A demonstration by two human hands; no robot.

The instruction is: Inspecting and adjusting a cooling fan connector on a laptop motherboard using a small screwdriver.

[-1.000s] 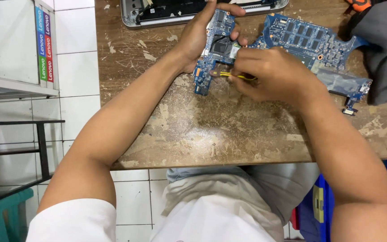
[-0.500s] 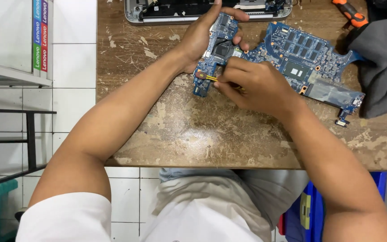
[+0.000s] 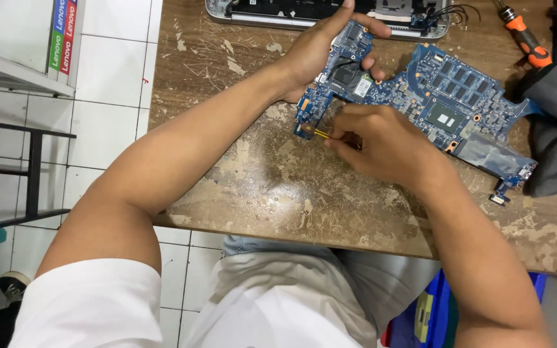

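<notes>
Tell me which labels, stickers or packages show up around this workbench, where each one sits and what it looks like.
Colour strip label: top left, on the edge of a white shelf panel; a narrow upright band of blue, green and red blocks.
White sticker: on the blue circuit board, just below the left hand; small, rectangular.
Yellow label: bottom right, below the table, on a blue container; upright, rectangular.
No screens or signs.

A worn, scratched wooden table [image 3: 259, 187] is set above white floor tiles [image 3: 107, 116]; a black metal rack [image 3: 32, 174] is seen beside it.
</notes>
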